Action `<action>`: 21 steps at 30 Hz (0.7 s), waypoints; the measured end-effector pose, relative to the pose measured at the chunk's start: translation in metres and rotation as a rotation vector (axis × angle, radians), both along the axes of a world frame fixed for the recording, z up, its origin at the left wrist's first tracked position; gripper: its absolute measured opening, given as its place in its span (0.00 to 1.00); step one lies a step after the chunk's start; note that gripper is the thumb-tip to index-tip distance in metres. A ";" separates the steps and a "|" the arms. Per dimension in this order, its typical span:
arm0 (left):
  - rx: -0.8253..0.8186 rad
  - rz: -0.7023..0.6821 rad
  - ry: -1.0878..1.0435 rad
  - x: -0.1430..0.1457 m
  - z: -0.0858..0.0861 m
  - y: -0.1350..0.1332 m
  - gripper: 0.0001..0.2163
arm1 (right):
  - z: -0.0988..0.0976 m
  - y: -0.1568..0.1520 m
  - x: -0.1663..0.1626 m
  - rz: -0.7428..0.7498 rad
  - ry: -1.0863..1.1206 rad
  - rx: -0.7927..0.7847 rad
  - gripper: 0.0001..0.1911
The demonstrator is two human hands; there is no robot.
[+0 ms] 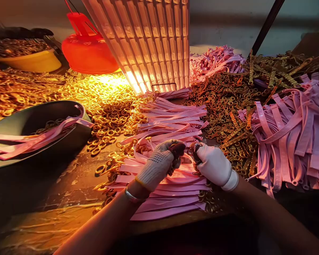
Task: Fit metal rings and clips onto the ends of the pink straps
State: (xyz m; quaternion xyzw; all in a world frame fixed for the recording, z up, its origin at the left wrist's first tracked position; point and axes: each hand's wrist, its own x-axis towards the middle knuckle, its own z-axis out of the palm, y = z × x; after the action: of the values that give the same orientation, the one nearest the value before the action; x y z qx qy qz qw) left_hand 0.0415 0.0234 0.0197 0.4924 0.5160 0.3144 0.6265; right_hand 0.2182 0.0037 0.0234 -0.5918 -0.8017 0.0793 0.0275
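Note:
My left hand (162,161), in a dotted knit glove with dark fingertips, is closed in a pinch over the middle of the bench. My right hand (215,163), in a white glove with dark fingertips, is closed just beside it. A bit of pink strap shows between the fingertips, and the left fingers seem to grip it. What the right fingers hold is hidden. Under both hands lies a row of flat pink straps (164,209), with gold rings (102,170) at their left ends and dark brassy chain pieces (211,202) at some right ends.
Loose gold rings (101,117) heap at the left under a red lamp (89,53). A dark scoop-shaped container (42,156) holds pink straps. Brassy clasps (220,95) pile at right, beside a bundle of pink straps (289,134). A ribbed plastic panel (159,46) stands behind.

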 end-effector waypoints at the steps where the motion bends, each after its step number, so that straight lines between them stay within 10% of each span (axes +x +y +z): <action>1: 0.003 -0.007 0.001 0.001 0.000 0.000 0.10 | -0.001 -0.001 0.001 -0.008 -0.004 -0.001 0.16; 8: 0.227 -0.185 0.297 -0.002 -0.004 0.003 0.12 | -0.004 -0.001 0.002 -0.001 -0.060 -0.019 0.13; 14: -0.069 -0.183 -0.055 -0.006 -0.021 0.010 0.14 | -0.007 0.005 0.002 0.058 0.040 0.038 0.18; 21: 0.151 -0.250 0.242 -0.001 -0.018 -0.001 0.11 | -0.011 0.004 0.003 0.010 0.063 0.076 0.17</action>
State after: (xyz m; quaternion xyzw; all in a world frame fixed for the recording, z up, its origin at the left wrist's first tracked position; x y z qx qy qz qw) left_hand 0.0404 0.0226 0.0017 0.6324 0.4974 0.2104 0.5553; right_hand 0.2212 0.0081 0.0127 -0.5835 -0.8058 0.0675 0.0744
